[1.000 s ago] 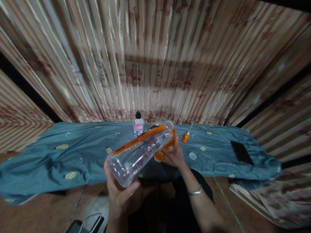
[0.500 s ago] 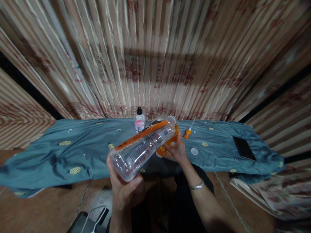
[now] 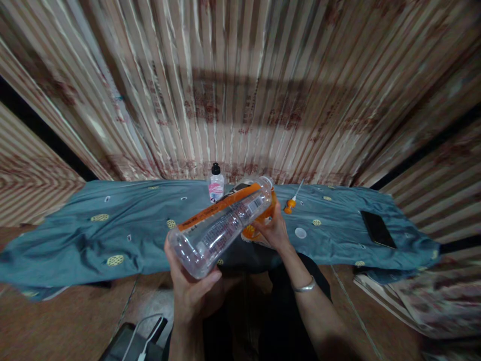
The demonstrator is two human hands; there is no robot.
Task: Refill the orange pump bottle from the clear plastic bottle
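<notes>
My left hand (image 3: 193, 291) is wrapped around the base of a large clear plastic bottle (image 3: 221, 233) with an orange label strip. The bottle is tilted, its neck up at the right and its base toward me. Behind its neck end, my right hand (image 3: 273, 230) grips an orange bottle (image 3: 248, 231) that is mostly hidden. Whether the two bottles' mouths touch, I cannot tell. To the right lies an orange pump head (image 3: 290, 205) with a white tube. A small white round cap (image 3: 300, 233) rests nearer to me.
A clear bottle with a black cap and pink label (image 3: 216, 185) stands at the back. At the right lies a black phone (image 3: 378, 229). Green patterned cloth (image 3: 146, 230) covers the narrow table. A patterned curtain (image 3: 233, 90) hangs behind it. On the floor is a dark box with white cables (image 3: 130, 343).
Both hands keep their grips and the clear bottle stays tilted at nearly the same angle. The view has shifted only slightly.
</notes>
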